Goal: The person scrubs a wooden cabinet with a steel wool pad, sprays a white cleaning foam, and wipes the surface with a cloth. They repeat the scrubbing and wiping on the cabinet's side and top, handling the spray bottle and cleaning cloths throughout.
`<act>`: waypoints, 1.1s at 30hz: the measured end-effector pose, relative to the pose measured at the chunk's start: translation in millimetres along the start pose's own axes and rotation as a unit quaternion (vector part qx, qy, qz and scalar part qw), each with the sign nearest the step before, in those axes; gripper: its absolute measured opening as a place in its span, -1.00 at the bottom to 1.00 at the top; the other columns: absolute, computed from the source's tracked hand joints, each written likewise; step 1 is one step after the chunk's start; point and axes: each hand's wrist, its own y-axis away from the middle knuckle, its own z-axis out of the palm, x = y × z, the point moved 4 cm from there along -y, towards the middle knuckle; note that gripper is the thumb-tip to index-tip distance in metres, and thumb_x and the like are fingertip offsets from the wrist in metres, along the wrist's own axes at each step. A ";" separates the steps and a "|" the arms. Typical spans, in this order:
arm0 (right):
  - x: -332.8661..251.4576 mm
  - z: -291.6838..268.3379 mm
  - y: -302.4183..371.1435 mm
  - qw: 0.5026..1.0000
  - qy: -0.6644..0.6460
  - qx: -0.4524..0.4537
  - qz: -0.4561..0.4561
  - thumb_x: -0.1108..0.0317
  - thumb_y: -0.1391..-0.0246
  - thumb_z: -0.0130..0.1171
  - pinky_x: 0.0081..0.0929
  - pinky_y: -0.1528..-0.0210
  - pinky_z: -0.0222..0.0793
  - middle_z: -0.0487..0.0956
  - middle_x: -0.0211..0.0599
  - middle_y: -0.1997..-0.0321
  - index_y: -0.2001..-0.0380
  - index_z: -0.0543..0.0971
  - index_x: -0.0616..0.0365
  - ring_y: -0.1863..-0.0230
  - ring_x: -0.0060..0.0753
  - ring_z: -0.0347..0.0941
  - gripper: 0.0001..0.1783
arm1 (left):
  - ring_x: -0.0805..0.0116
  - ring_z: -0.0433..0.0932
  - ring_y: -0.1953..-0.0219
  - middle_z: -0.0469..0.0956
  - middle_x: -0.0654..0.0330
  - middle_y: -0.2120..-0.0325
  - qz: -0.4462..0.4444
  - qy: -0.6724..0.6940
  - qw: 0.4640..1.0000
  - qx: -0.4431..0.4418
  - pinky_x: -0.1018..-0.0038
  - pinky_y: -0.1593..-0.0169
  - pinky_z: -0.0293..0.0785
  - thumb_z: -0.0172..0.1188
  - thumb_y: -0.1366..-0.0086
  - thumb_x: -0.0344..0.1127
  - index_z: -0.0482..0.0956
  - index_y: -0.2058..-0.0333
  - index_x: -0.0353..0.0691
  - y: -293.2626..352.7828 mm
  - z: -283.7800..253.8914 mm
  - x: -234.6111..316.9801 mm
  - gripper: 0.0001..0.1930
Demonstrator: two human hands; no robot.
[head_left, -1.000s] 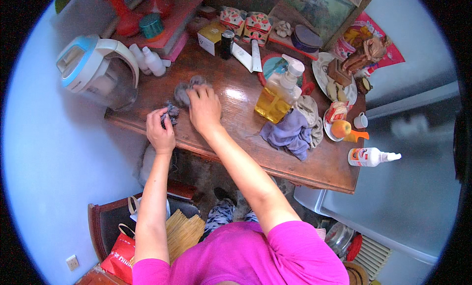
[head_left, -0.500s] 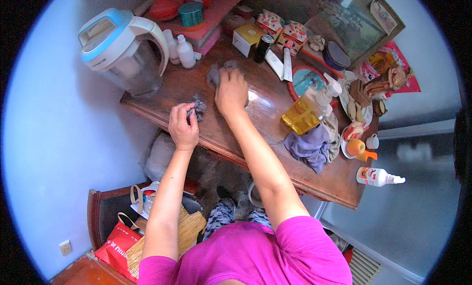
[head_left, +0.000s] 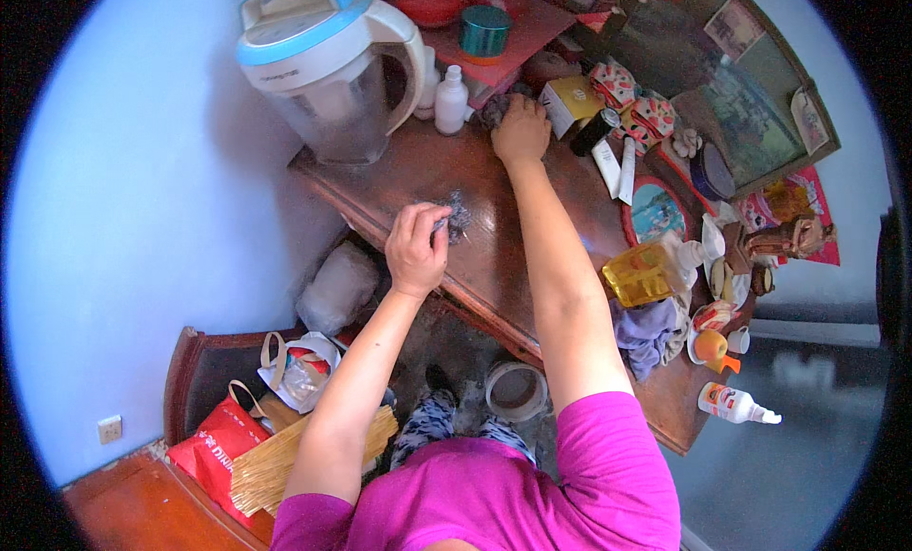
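Brown counter [head_left: 380,185] | my right hand [head_left: 522,131] now farther back, on grey cloth [head_left: 493,111] between white bottle [head_left: 451,103] and yellow box [head_left: 573,99], grip unclear | left hand [head_left: 416,252] pinches dark wad [head_left: 457,220] nearer front | counter's back now reached

I see a brown wooden table [head_left: 494,266] carrying a blue-lidded jug [head_left: 332,104], white bottle [head_left: 451,104], yellow box [head_left: 570,103], pump bottle [head_left: 648,272] and purple cloth [head_left: 642,340].

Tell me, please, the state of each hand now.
Left hand: closed, holding a dark grey, crumpled cloth-like wad.
Right hand: on a grey, crumpled cloth; its grip cannot be told.
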 end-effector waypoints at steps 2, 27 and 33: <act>-3.7 -6.1 7.9 1.000 -0.019 0.007 -0.003 0.27 -0.03 0.31 0.00 -0.23 0.40 0.57 -0.06 -0.20 -0.14 0.51 0.13 -0.28 0.05 0.44 -0.44 | 0.02 0.59 0.07 0.58 0.13 0.15 0.004 0.005 1.000 0.015 0.18 -0.01 0.55 0.30 -0.17 -0.51 0.63 0.12 -0.11 -2.7 -0.5 0.4 -0.72; -124.4 -48.0 162.9 0.961 -0.158 0.014 -0.225 0.14 -0.15 0.32 -0.01 -0.16 0.39 0.61 -0.14 -0.15 -0.08 0.60 0.06 -0.26 0.03 0.45 -0.54 | 0.44 0.46 0.08 0.54 0.25 0.15 -0.291 0.289 0.878 0.246 0.46 -0.11 0.42 0.11 -0.52 -0.41 0.51 0.01 -0.29 59.2 -67.6 -62.9 -0.85; -144.0 -29.3 104.2 0.976 -0.122 0.011 -0.182 0.18 -0.14 0.32 -0.03 -0.18 0.40 0.62 -0.20 -0.14 -0.05 0.62 0.06 -0.26 -0.01 0.45 -0.58 | 0.45 0.45 0.08 0.52 0.28 0.13 -0.302 0.321 0.870 0.221 0.46 -0.09 0.41 0.11 -0.54 -0.41 0.51 0.00 -0.28 55.7 -57.5 -53.9 -0.86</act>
